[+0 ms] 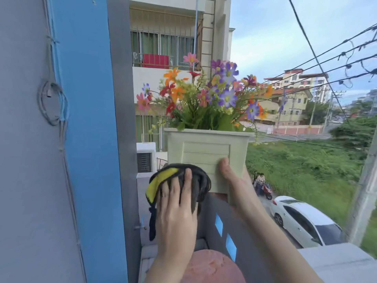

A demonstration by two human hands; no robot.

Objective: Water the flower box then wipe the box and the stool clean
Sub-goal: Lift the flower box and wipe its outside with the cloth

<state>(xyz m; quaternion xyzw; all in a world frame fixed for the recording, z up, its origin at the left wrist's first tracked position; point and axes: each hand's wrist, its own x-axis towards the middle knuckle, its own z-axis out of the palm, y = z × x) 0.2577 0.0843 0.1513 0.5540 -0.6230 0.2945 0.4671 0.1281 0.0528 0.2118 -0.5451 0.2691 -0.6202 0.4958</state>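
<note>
A pale green square flower box (pixel 206 152) full of colourful flowers (pixel 206 94) stands on the balcony wall. My left hand (pixel 177 203) presses a dark grey and yellow cloth (pixel 163 178) against the box's lower left front corner. My right hand (pixel 234 176) grips the box's right side, thumb laid on the slatted front panel. A round pinkish stool top (pixel 212 266) shows at the bottom edge, below my arms.
The grey balcony wall (pixel 234 227) with blue openings runs under the box. A blue and grey wall (pixel 81 139) with cables rises on the left. Beyond the wall is a drop to a street with a white car (pixel 306 219) and grass.
</note>
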